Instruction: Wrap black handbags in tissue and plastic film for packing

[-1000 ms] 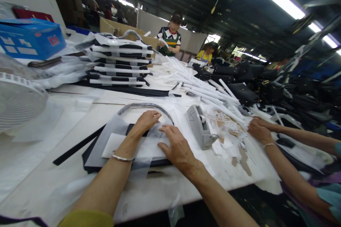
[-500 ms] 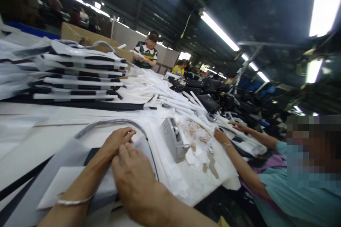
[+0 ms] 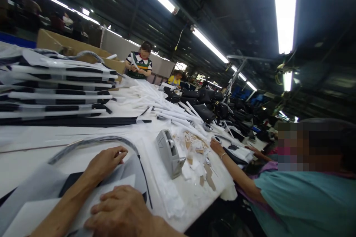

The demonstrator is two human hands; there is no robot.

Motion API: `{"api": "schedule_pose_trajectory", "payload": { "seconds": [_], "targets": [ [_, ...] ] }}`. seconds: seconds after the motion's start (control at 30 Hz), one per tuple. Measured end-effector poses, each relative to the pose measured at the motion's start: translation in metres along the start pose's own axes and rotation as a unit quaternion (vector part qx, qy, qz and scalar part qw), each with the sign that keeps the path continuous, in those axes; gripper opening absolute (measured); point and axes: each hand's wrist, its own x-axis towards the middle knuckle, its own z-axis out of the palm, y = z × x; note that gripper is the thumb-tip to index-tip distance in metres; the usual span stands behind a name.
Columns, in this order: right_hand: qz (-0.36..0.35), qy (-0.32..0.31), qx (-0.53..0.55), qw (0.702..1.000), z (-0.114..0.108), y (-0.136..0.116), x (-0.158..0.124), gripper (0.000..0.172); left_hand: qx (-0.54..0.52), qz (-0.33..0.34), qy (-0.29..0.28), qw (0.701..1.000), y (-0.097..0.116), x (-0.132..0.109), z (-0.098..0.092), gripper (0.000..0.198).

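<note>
A black bag [image 3: 72,182] lies on the table in front of me, largely covered by translucent white wrapping sheet [image 3: 37,183]. Its long curved handle [image 3: 97,140], wrapped in clear film, arches over the far side. My left hand [image 3: 107,163] rests over the bag inside this arch. Its fingers are bent and pressed together; what they hold, if anything, is hidden. Nearer to me, my right hand [image 3: 121,209] lies palm down on a white sheet [image 3: 119,181], fingers stretched and slightly apart. The sheet runs under both forearms.
A grey tape dispenser [image 3: 169,153] stands to the right beside paper scraps [image 3: 198,155]. Wrapped black straps are stacked [image 3: 58,89] at the left, with white rolls [image 3: 167,107] further back. A co-worker in a teal shirt [image 3: 300,200] handles items at the right.
My hands have moved apart: the right has come back towards me, off the left, and now lies lower on the white sheet. The camera has turned somewhat to the right.
</note>
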Motion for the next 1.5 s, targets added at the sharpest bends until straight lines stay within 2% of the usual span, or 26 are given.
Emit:
{"api": "schedule_pose_trajectory", "payload": {
  "seconds": [0.1, 0.17, 0.27, 0.33, 0.4, 0.47, 0.63, 0.7, 0.97, 1.17, 1.33, 1.5],
  "targets": [
    [0.038, 0.048, 0.038, 0.997, 0.005, 0.005, -0.001, 0.012, -0.001, 0.004, -0.006, 1.000, -0.002, 0.002, 0.001, 0.040],
    [0.072, 0.106, 0.075, 0.989, 0.003, 0.011, -0.001, 0.012, -0.006, 0.007, -0.005, 1.000, -0.003, 0.004, 0.001, 0.041],
    [0.128, 0.215, 0.168, 0.954, -0.016, 0.018, -0.003, 0.014, -0.003, 0.005, 0.004, 1.000, 0.000, 0.004, 0.000, 0.038],
    [0.151, 0.247, 0.248, 0.925, -0.035, 0.018, -0.006, 0.016, 0.010, 0.000, 0.016, 1.000, 0.006, -0.001, -0.002, 0.033],
    [0.156, 0.240, 0.306, 0.908, -0.051, 0.017, -0.012, 0.016, 0.021, 0.001, 0.028, 0.999, 0.012, -0.007, -0.003, 0.030],
    [0.138, 0.219, 0.317, 0.912, -0.057, 0.017, -0.019, 0.014, 0.027, -0.004, 0.032, 0.999, 0.015, -0.009, -0.002, 0.028],
    [0.012, 0.159, 0.254, 0.954, -0.041, 0.014, -0.041, 0.025, 0.028, -0.018, 0.034, 0.999, 0.014, -0.010, 0.002, 0.023],
    [-0.006, 0.147, 0.235, 0.961, -0.036, 0.011, -0.047, 0.027, 0.023, -0.017, 0.038, 0.999, 0.015, -0.011, 0.002, 0.022],
    [-0.014, 0.174, 0.176, 0.969, -0.014, 0.005, -0.058, 0.024, -0.015, 0.009, 0.054, 0.998, 0.015, -0.012, 0.001, 0.021],
    [-0.031, 0.172, 0.200, 0.964, -0.002, 0.011, -0.065, 0.023, -0.089, 0.052, 0.072, 0.992, 0.018, -0.013, 0.003, 0.018],
    [-0.029, 0.171, 0.201, 0.964, 0.001, 0.011, -0.064, 0.021, -0.215, 0.095, 0.068, 0.970, 0.023, -0.012, -0.001, 0.035],
    [0.000, 0.214, 0.177, 0.961, 0.010, 0.006, -0.061, 0.018, -0.299, 0.095, 0.081, 0.946, 0.025, -0.014, -0.010, 0.048]
  ]
}}
